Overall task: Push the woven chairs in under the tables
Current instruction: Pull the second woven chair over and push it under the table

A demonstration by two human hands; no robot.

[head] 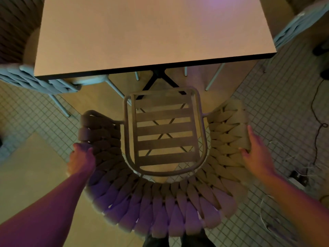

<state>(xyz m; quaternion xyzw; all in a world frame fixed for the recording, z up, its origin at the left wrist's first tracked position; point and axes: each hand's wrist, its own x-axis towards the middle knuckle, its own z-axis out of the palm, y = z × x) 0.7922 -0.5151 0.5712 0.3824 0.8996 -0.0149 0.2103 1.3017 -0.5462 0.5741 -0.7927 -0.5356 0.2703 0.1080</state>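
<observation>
A woven chair with a thick braided curved back and a slatted seat stands right below me, facing a square light table. The seat's front edge is just short of the table's near edge. My left hand grips the left side of the woven back, fingers curled over its rim. My right hand holds the right side of the back, thumb inside and fingers along the outside. The table's black pedestal foot shows beneath the tabletop.
Two bluish woven chairs flank the table, one at the left and one at the upper right, both tucked partly under it. Cables lie on the tiled floor to the right. My dark shoes show at the bottom.
</observation>
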